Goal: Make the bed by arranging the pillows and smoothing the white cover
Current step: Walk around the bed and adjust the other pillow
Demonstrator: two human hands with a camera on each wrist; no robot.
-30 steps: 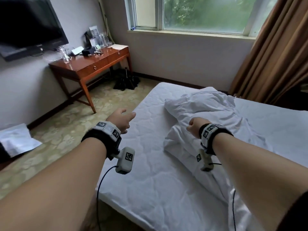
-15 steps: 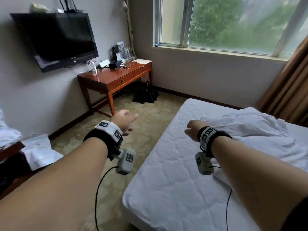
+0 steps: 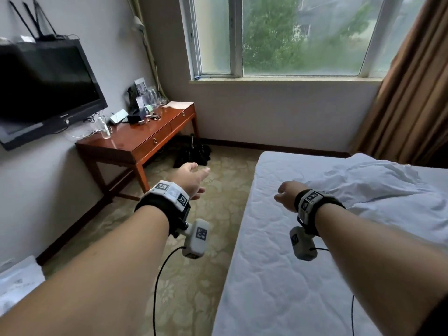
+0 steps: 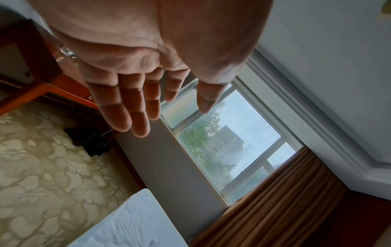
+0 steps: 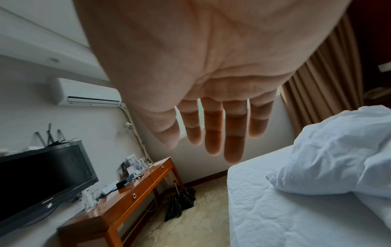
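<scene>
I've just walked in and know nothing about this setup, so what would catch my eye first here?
Two bare forearms stretch forward, the left hand over the carpet and the right hand above the bed, both empty with relaxed fingers. A crumpled white cover is heaped at the bed's far right, near the brown curtain. A dark television hangs on the left wall above a wooden desk.

The crumpled white cover (image 3: 378,187) runs off the head view's right edge, so its far side and any pillows there cannot be seen. The small items (image 3: 141,105) on the tabletop (image 3: 135,139) are too small to identify. In the head view, the right hand (image 3: 287,194) hides its own fingers.
</scene>
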